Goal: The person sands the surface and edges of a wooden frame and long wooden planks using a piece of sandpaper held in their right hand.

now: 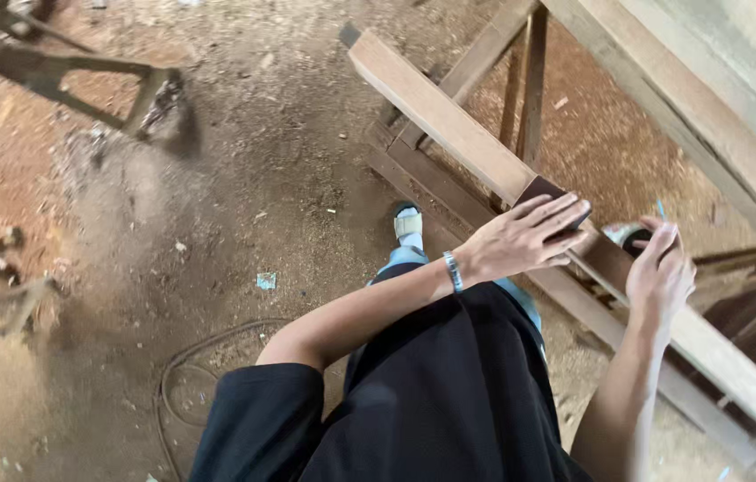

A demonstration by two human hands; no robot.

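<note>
Sanding block [549, 194], dark and rectangular, lies flat on the top face of the long wooden plank [449, 120], about midway along the visible length, and your left hand [520, 239] covers it with fingers extended and pressed close together, palm down, so only its far corner shows. Your left wrist carries a metal bracelet [453, 271]. Your right hand [659, 272] sits just beside the left, further along the same plank, curled around a small round object [629, 236] with a pale rim; the fingers hide most of it and you cannot tell from this view what it is. The plank runs diagonally from upper centre to lower right and rests on a wooden trestle [520, 89] whose legs show beneath it. A heavier timber beam [708, 98] runs parallel beyond. Your sandalled foot [408, 225] stands on a sawdust-covered dirt floor [217, 232], where a cable [183, 366] loops near your left side.
</note>
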